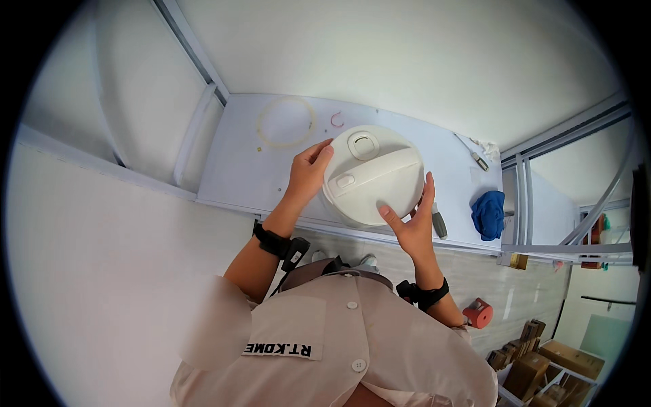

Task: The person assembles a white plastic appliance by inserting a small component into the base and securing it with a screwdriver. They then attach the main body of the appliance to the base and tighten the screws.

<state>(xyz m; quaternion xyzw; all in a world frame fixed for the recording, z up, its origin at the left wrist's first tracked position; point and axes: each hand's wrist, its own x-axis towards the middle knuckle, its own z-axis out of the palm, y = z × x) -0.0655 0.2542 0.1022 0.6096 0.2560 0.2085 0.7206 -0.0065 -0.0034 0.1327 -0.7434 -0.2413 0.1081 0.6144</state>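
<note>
A round white cooker lid is held over the white table, tilted toward me, its top side showing. A raised bar handle runs across it, with a small oval button at one end. Beside the bar, near the far edge, is a round vent piece. My left hand grips the lid's left rim, fingers curled at the edge. At the lower right rim, my right hand clasps it, thumb on top and fingers along the side. The lid's underside is hidden.
On the table lie a pale yellowish ring, a small red curved piece, a screwdriver, a dark-handled tool and a blue cloth. Metal frame posts border the right side. A red stool-like object and cardboard boxes are on the floor.
</note>
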